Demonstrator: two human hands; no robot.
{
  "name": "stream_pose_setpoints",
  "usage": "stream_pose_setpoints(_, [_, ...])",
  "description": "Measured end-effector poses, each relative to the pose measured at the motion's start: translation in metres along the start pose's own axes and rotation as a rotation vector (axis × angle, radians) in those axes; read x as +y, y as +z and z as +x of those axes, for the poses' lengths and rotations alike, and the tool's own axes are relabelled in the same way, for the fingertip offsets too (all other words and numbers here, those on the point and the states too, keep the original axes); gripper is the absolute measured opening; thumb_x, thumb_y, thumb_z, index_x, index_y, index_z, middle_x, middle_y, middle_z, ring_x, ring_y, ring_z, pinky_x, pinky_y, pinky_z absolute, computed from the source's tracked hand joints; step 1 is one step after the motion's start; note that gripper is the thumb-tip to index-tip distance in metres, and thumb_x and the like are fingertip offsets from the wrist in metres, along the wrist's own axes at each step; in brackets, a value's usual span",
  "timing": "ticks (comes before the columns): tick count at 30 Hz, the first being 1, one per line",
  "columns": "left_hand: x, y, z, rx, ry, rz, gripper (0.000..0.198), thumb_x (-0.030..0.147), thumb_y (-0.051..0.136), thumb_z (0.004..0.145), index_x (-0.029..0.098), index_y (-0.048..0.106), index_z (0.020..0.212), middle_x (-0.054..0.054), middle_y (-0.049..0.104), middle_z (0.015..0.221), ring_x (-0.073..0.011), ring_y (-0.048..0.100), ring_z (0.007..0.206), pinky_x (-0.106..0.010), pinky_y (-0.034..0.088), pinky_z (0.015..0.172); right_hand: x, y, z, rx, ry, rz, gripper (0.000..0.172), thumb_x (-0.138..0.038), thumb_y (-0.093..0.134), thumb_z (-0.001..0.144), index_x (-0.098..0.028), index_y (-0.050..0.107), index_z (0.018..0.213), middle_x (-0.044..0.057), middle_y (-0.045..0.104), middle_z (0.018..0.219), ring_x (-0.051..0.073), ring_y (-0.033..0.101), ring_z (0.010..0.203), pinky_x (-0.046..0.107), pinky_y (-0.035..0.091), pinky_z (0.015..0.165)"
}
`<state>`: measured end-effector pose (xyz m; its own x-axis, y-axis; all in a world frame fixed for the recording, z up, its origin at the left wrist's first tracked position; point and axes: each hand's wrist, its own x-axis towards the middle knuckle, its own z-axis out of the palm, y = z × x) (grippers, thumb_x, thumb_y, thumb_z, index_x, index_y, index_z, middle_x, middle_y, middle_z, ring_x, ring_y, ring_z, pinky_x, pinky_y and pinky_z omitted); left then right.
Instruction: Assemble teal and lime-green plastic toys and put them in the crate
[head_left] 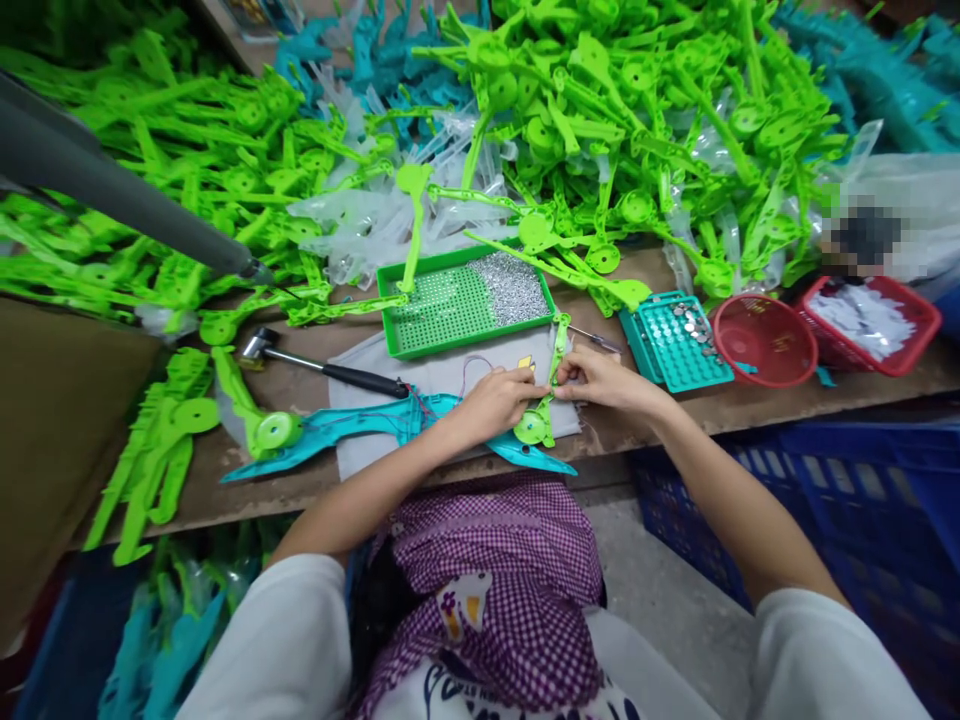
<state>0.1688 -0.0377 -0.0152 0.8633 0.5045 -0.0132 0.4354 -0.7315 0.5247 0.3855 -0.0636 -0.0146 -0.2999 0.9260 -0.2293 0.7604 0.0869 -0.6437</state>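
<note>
My left hand [501, 398] is closed, its fingertips on the middle of a bright green plastic part [534, 427] with a round disc at its near end. From the other side my right hand [596, 380] pinches at the same spot; any small piece between its fingertips is too small to make out. Under my left forearm lies a long blue plastic shell [322, 432] with thin dark red wires. A small yellow piece [526, 364] sits just beyond my left fingers, and a slim pen-like tool [596, 338] lies past my right hand.
A hammer [330, 368] lies left on the table. Behind my hands stands a green tray [391, 338] of small metal pieces. To the right are a teal basket [646, 345], a red basket [765, 340] and another red basket [911, 345] with white pieces. Green parts [630, 110] pile behind.
</note>
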Motion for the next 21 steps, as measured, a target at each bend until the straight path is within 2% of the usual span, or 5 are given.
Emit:
stream_pose_setpoints(5, [-0.004,0.0,0.001,0.02,-0.022,-0.094,0.035,0.008,0.048,0.087,0.021,0.071,0.11,-0.006,0.068,0.095,-0.0159,0.062,0.084,-0.029,0.047,0.076,-0.002,-0.001,0.002,-0.022,0.058,-0.027,0.022,-0.041,0.067,0.079,-0.02,0.063,0.077,0.003,0.064,0.084,0.018,0.057,0.076,0.034,0.035,0.072])
stream_pose_setpoints(9, [-0.007,-0.001,0.003,0.086,-0.103,-0.19,0.026,0.016,0.054,0.09,0.02,0.071,0.108,-0.006,0.071,0.095,-0.0153,0.064,0.084,-0.028,0.048,0.076,-0.012,-0.008,0.012,-0.12,0.166,-0.088,0.019,-0.036,0.071,0.075,-0.021,0.06,0.073,0.001,0.064,0.077,0.019,0.057,0.074,0.034,0.033,0.071])
stream_pose_setpoints(12, [-0.007,0.0,0.003,0.09,-0.108,-0.183,0.023,0.016,0.054,0.09,0.02,0.072,0.105,-0.006,0.071,0.094,-0.0152,0.064,0.084,-0.028,0.048,0.077,-0.021,-0.013,0.017,-0.17,0.233,-0.143,0.021,-0.036,0.072,0.073,-0.021,0.058,0.069,0.001,0.065,0.076,0.021,0.058,0.076,0.037,0.032,0.074])
stream_pose_setpoints(16, [0.0,-0.005,0.001,0.044,-0.075,-0.049,0.024,0.016,0.05,0.092,0.018,0.07,0.105,-0.007,0.07,0.095,-0.0159,0.063,0.085,-0.029,0.045,0.077,-0.03,-0.018,0.018,-0.218,0.299,-0.183,0.022,-0.038,0.07,0.073,-0.02,0.059,0.07,0.002,0.067,0.079,0.024,0.059,0.083,0.039,0.029,0.079])
stream_pose_setpoints(21, [0.023,-0.017,-0.008,0.014,-0.137,0.238,0.028,0.03,0.043,0.098,0.014,0.066,0.093,-0.007,0.066,0.088,-0.0185,0.059,0.081,-0.036,0.038,0.081,-0.03,-0.017,0.014,-0.244,0.309,-0.189,0.025,-0.043,0.065,0.077,-0.019,0.06,0.077,0.001,0.067,0.081,0.021,0.059,0.082,0.036,0.026,0.078])
